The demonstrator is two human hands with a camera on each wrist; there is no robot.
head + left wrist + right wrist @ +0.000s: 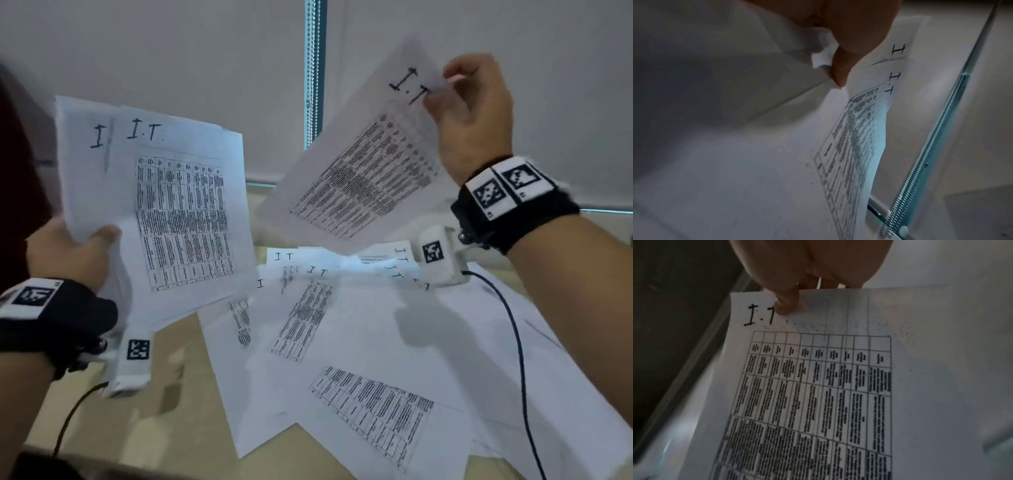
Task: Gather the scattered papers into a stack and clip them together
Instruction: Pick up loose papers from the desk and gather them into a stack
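Observation:
My left hand (pixel 73 248) grips the lower left edge of a small stack of printed sheets (pixel 164 205), held up at the left; its thumb (pixel 840 71) presses on the stack of sheets (pixel 855 146). Up at the right, my right hand (pixel 471 109) pinches the top corner of a single printed sheet (pixel 356 171) marked "I.T", tilted in the air. In the right wrist view the thumb (pixel 786 305) lies on that single sheet (pixel 818 394). Several more scattered papers (pixel 359 342) overlap on the table below. No clip is in view.
The light wooden table (pixel 171 394) shows bare at the lower left. A white roller blind (pixel 171 51) with a bead chain (pixel 311 68) hangs behind. Black cables (pixel 517 342) trail from both wrist cameras over the papers.

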